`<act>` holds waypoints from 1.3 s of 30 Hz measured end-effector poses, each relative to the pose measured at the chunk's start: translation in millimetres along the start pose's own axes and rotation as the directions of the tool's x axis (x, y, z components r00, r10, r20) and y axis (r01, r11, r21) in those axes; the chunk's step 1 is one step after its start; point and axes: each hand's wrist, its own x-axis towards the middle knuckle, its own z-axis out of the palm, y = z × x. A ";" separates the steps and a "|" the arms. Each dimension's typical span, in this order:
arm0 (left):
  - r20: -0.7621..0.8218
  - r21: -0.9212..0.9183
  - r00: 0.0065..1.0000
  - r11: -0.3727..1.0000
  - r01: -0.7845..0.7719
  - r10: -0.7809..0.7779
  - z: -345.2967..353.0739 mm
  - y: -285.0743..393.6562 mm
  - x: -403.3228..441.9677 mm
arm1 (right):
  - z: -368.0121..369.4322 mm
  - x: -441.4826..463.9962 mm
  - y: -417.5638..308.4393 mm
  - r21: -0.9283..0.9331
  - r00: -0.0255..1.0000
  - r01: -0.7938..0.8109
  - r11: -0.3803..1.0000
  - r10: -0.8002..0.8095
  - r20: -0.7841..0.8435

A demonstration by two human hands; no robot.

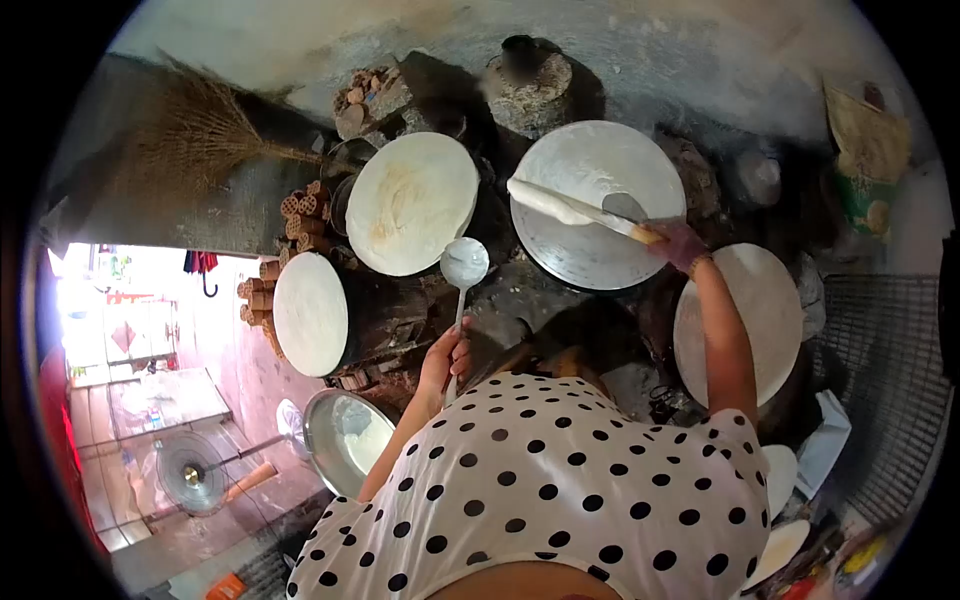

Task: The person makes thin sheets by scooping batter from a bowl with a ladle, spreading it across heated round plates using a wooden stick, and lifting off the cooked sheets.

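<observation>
My left hand [447, 358] is closed round the handle of a metal ladle [465, 264], its bowl raised and coated with white batter. In my right hand [680, 246], which looks gloved, is the pale handle of a long spatula [590, 212]. White batter clings along its blade. The spatula lies over a large round griddle [570, 260] with a thin wet-looking film and a darker bare patch near the blade. Left of it, a second griddle [412, 204] carries a pale round sheet with brownish marks. Whether the spatula touches the griddle is hard to tell.
A metal basin [335, 437] with white batter stands by my left elbow. Two more round pale surfaces lie at the left [310, 314] and right [752, 325]. Stacked briquettes [305, 222], a straw broom [215, 135] and a standing fan [195, 472] are leftward; a wire rack [885, 370] stands right.
</observation>
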 end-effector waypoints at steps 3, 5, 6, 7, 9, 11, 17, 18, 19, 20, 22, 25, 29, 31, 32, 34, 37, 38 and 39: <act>-0.063 -0.018 0.998 1.000 0.000 -0.002 -0.2 -7.1 -11.0 | -12.5 12.3 27.0 0.118 0.980 -0.183 0.976 0.191 -0.059; -0.121 -0.015 0.993 1.000 0.004 -0.006 5.5 -11.0 -14.0 | -21.3 16.5 -19.4 -0.073 0.921 -0.341 0.937 0.318 -0.223; -0.136 -0.044 0.991 0.999 0.014 -0.020 4.4 -14.7 -14.6 | -19.3 24.3 -19.5 -0.070 0.958 -0.231 0.971 0.214 -0.193; -0.149 -0.041 0.989 0.999 0.018 -0.024 2.4 -17.7 -19.3 | -14.6 27.6 -18.5 -0.064 0.982 -0.116 0.991 0.104 -0.160; -0.153 -0.072 0.988 0.997 -0.009 -0.002 3.2 -24.3 -25.7 | -9.5 23.8 -6.0 -0.026 0.991 -0.132 0.991 0.131 -0.039; -0.183 -0.093 0.983 0.995 -0.031 0.014 0.8 -30.9 -33.0 | -17.2 5.1 12.3 0.039 0.997 0.071 0.997 -0.073 0.034; -0.185 -0.075 0.982 0.997 0.007 -0.021 -21.3 -44.5 -44.1 | -13.0 21.7 -0.7 -0.019 0.974 -0.034 0.999 0.029 -0.225; -0.173 -0.090 0.985 0.996 0.006 -0.021 -21.5 -44.6 -44.1 | -0.6 26.7 1.2 -0.121 0.987 -0.054 0.991 0.035 -0.158; -0.167 -0.089 0.986 0.996 0.005 -0.020 -20.4 -42.2 -45.9 | 8.7 29.2 1.8 -0.227 0.995 -0.068 0.972 0.049 -0.089; -0.176 -0.076 0.984 0.997 0.000 -0.014 -18.4 -39.1 -47.0 | 15.5 16.5 9.0 -0.145 0.999 -0.035 0.989 0.033 -0.018; -0.175 -0.088 0.985 0.996 -0.008 -0.008 -21.4 -37.7 -47.3 | 21.7 -28.8 26.2 -0.219 0.993 0.060 0.974 -0.081 -0.088; -0.132 -0.043 0.991 0.999 0.005 -0.011 -32.3 -33.5 -51.6 | 26.5 -68.1 42.5 -0.023 0.977 0.105 0.994 -0.108 -0.184; -0.071 -0.061 0.997 0.998 0.023 -0.027 -67.5 -34.8 -49.9 | 101.0 -58.4 -42.7 0.387 0.777 0.231 0.893 0.070 -0.626; -0.038 -0.050 0.998 0.998 0.042 -0.044 -81.8 -30.1 -54.8 | 189.0 -7.8 -75.0 -0.172 0.756 0.187 0.967 -0.254 -0.603; -0.017 -0.035 0.998 0.998 0.057 -0.058 -89.1 -28.1 -56.7 | 229.7 21.8 -115.8 -0.353 0.736 -0.039 0.935 -0.212 -0.643; -0.009 -0.033 0.998 0.997 0.064 -0.065 -101.4 -20.6 -63.6 | 261.5 39.3 -195.2 0.336 0.746 -0.021 0.942 0.239 -0.622; 0.044 -0.054 0.997 0.996 0.070 -0.067 -138.0 -15.8 -68.9 | 277.8 12.7 -206.7 0.413 0.665 -0.380 0.828 0.555 -0.500; 0.034 -0.060 0.997 0.996 0.070 -0.068 -145.8 -13.1 -73.1 | 275.1 -10.7 -201.0 0.495 0.607 -0.312 0.811 0.571 -0.553; 0.021 -0.070 0.998 0.995 0.068 -0.066 -152.8 -10.1 -78.7 | 280.4 -19.1 -175.4 0.305 0.608 -0.347 0.887 0.460 -0.647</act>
